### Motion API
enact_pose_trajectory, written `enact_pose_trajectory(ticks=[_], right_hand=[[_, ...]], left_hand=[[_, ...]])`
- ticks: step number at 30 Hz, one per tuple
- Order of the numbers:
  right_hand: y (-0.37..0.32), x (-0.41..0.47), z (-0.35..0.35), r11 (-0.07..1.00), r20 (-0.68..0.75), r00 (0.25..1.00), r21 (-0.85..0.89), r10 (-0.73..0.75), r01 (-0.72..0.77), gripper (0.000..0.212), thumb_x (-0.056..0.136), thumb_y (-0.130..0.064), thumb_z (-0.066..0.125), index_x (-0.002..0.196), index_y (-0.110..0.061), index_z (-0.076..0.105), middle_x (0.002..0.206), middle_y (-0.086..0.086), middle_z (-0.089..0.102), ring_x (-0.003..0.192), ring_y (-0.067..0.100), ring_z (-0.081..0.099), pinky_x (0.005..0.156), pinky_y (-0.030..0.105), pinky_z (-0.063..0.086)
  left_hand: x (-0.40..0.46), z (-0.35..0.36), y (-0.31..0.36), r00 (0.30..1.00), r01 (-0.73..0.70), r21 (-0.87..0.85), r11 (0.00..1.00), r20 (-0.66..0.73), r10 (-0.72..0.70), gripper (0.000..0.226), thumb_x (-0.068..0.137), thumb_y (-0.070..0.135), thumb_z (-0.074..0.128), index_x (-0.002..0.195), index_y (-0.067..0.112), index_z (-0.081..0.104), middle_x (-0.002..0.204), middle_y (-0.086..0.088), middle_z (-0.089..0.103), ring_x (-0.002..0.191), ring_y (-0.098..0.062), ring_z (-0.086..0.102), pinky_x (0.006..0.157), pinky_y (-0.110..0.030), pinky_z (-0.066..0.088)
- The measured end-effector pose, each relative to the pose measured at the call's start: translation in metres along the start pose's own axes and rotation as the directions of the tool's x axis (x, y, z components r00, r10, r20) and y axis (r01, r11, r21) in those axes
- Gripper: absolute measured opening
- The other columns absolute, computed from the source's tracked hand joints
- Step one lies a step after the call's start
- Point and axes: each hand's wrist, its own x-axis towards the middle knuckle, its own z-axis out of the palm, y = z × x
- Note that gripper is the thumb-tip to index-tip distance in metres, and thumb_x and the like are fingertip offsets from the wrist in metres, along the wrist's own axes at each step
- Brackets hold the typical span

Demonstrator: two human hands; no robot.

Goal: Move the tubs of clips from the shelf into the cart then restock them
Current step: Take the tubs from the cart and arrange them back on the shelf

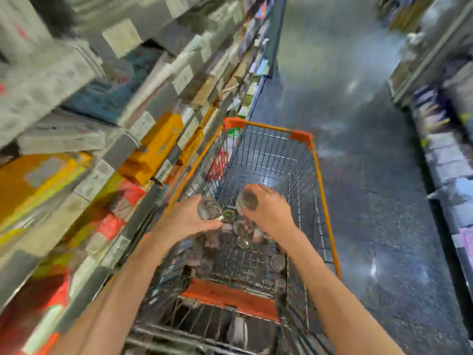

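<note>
Both my hands reach down into a wire shopping cart point(325, 201) with orange trim. My left hand point(188, 217) is shut on a clear round tub of clips point(207, 208). My right hand point(268, 208) grips a second clear tub of clips point(246, 201) from above. Below them, more clear tubs point(242, 230) lie on the cart's wire floor. The picture is blurred by motion, so the clips' details are hard to make out.
Shelves point(122, 147) packed with stationery, orange packs and paper run along the left, close against the cart. Another shelf row point(445, 149) lines the right. A dark speckled aisle floor point(371, 175) lies between. The cart's orange handle bar point(230, 298) is near me.
</note>
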Motion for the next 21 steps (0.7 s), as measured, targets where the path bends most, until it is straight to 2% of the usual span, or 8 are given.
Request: enact_pose_trajectory(ticks=[4, 8, 13, 14, 16, 17, 18, 21], right_hand=[[-0.046, -0.019, -0.054, 0.993, -0.025, 0.995, 0.061, -0.098, 0.099, 0.067, 0.083, -0.034, 0.068, 0.14, -0.026, 0.035, 0.133, -0.002, 0.053, 0.119, 0.023, 0.05, 0.097, 0.04, 0.042], [-0.099, -0.048, -0.092, 0.968, -0.096, 0.975, 0.128, -0.202, 0.214, 0.073, 0.081, -0.036, 0.069, 0.142, -0.028, 0.03, 0.134, -0.006, 0.052, 0.12, 0.018, 0.048, 0.091, 0.032, 0.043], [-0.165, -0.089, -0.118, 0.932, -0.128, 0.94, 0.139, -0.317, 0.334, 0.074, 0.082, -0.034, 0.069, 0.143, -0.029, 0.028, 0.131, -0.011, 0.05, 0.12, 0.01, 0.044, 0.089, 0.019, 0.038], [-0.18, -0.098, -0.121, 0.921, -0.137, 0.93, 0.149, -0.342, 0.361, 0.074, 0.082, -0.033, 0.07, 0.143, -0.027, 0.029, 0.127, -0.015, 0.049, 0.116, 0.005, 0.043, 0.088, 0.013, 0.036], [-0.201, -0.11, -0.127, 0.899, -0.159, 0.914, 0.179, -0.374, 0.399, 0.072, 0.08, -0.03, 0.072, 0.141, -0.023, 0.034, 0.117, -0.021, 0.047, 0.107, -0.004, 0.041, 0.082, -0.001, 0.029], [-0.212, -0.117, -0.13, 0.887, -0.173, 0.903, 0.185, -0.394, 0.422, 0.07, 0.08, -0.029, 0.073, 0.139, -0.022, 0.037, 0.117, -0.019, 0.049, 0.106, -0.005, 0.041, 0.08, -0.004, 0.028], [-0.224, -0.123, -0.132, 0.88, -0.184, 0.894, 0.183, -0.408, 0.439, 0.068, 0.079, -0.029, 0.073, 0.137, -0.022, 0.039, 0.12, -0.016, 0.051, 0.108, -0.004, 0.042, 0.082, -0.003, 0.028], [-0.255, -0.14, -0.135, 0.847, -0.208, 0.856, 0.16, -0.473, 0.507, 0.065, 0.077, -0.032, 0.074, 0.133, -0.023, 0.042, 0.126, -0.007, 0.054, 0.12, 0.008, 0.046, 0.096, 0.018, 0.037]], left_hand=[[-0.042, -0.049, 0.004, 0.991, -0.071, -0.019, 0.997, -0.115, 0.069, 0.101, 0.069, 0.056, 0.073, 0.147, 0.012, 0.025, 0.148, -0.005, 0.037, 0.132, -0.021, 0.04, 0.103, -0.028, 0.034], [-0.101, -0.092, -0.01, 0.966, -0.124, -0.031, 0.992, -0.231, 0.114, 0.107, 0.052, 0.077, 0.068, 0.14, 0.023, 0.038, 0.138, 0.001, 0.05, 0.122, -0.02, 0.049, 0.103, -0.036, 0.038], [-0.184, -0.125, -0.032, 0.903, -0.193, -0.02, 0.981, -0.394, 0.169, 0.095, 0.061, 0.062, 0.072, 0.14, 0.022, 0.037, 0.136, 0.0, 0.051, 0.122, -0.018, 0.049, 0.091, -0.023, 0.037], [-0.202, -0.131, -0.039, 0.887, -0.19, -0.005, 0.982, -0.429, 0.17, 0.091, 0.065, 0.06, 0.072, 0.14, 0.022, 0.037, 0.132, -0.002, 0.055, 0.118, -0.02, 0.052, 0.088, -0.023, 0.038], [-0.229, -0.14, -0.044, 0.863, -0.193, 0.004, 0.981, -0.475, 0.172, 0.085, 0.065, 0.059, 0.073, 0.136, 0.025, 0.039, 0.114, -0.003, 0.062, 0.091, -0.022, 0.06, 0.076, -0.025, 0.041], [-0.245, -0.145, -0.048, 0.848, -0.203, -0.005, 0.979, -0.502, 0.173, 0.082, 0.064, 0.059, 0.074, 0.132, 0.026, 0.042, 0.11, 0.0, 0.063, 0.079, -0.019, 0.06, 0.072, -0.025, 0.042], [-0.26, -0.149, -0.052, 0.826, -0.22, -0.015, 0.975, -0.535, 0.178, 0.08, 0.062, 0.058, 0.075, 0.128, 0.027, 0.044, 0.111, 0.002, 0.062, 0.079, -0.016, 0.06, 0.073, -0.026, 0.042], [-0.298, -0.159, -0.065, 0.757, -0.218, -0.016, 0.976, -0.634, 0.159, 0.075, 0.06, 0.054, 0.078, 0.123, 0.025, 0.047, 0.114, 0.002, 0.06, 0.106, -0.019, 0.057, 0.079, -0.025, 0.04]])
